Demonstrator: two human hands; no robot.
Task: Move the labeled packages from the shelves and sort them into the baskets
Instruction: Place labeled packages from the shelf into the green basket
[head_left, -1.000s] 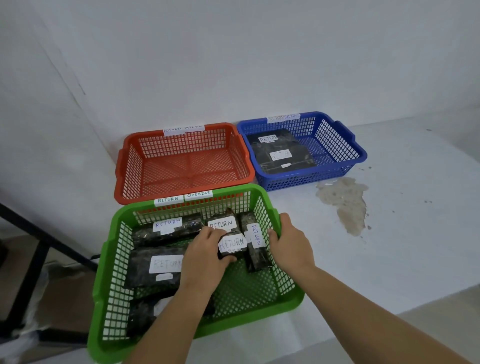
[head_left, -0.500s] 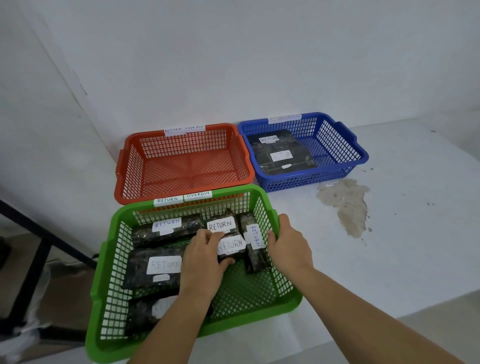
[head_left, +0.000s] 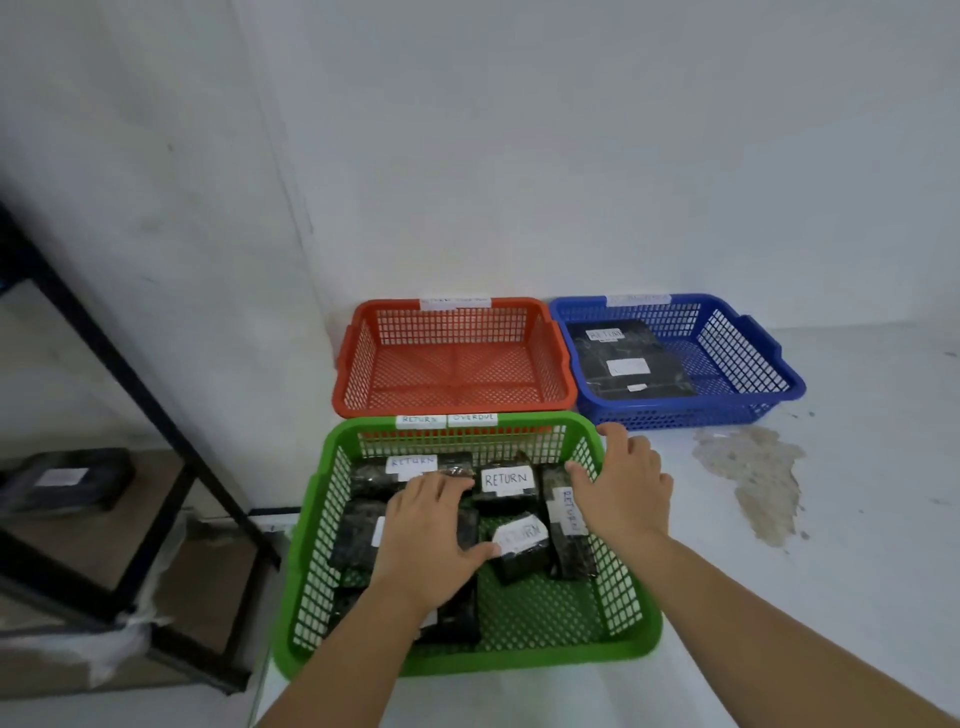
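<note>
Fingers of the left hand (head_left: 434, 540) lie spread and flat on dark packages (head_left: 506, 486) labeled RETURN, gripping nothing. They sit inside the green basket (head_left: 306, 525) on the white table (head_left: 857, 519). Right hand (head_left: 626, 488) rests loosely open over that basket's right rim, fingers extended. Behind stand an orange basket (head_left: 358, 358) and a blue basket (head_left: 748, 358) holding one labeled package (head_left: 626, 358).

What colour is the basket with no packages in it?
Orange-red basket, seen in the head view.
</note>
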